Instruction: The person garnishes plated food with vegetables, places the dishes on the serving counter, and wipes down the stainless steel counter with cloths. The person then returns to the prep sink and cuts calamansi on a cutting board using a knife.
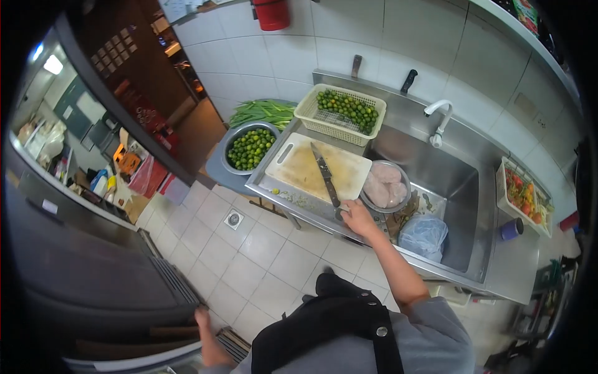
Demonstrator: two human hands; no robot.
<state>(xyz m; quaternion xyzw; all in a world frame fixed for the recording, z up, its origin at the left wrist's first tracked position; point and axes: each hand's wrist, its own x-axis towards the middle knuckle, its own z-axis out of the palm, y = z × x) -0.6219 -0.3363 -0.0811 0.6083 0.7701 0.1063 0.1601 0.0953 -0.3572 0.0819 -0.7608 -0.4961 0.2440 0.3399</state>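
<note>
My right hand (357, 218) is at the front edge of the steel counter, by the handle end of a knife (324, 174) that lies on a stained white cutting board (293, 163). Its fingers point toward the handle; whether they touch it is unclear. A metal bowl (406, 198) of pale raw meat (384, 185) stands just behind this hand, in the sink area. My left hand (202, 316) is low at the left, against the edge of a dark cabinet front (112, 293); its fingers are too small and hidden to make out.
A basket (341, 134) of small green fruit stands behind the board. Left of it are a bowl (273, 126) of green fruit and leafy greens (261, 113). The sink (458, 249) holds a plastic bag (423, 237). A vegetable basket (506, 206) and purple cup (511, 229) stand right.
</note>
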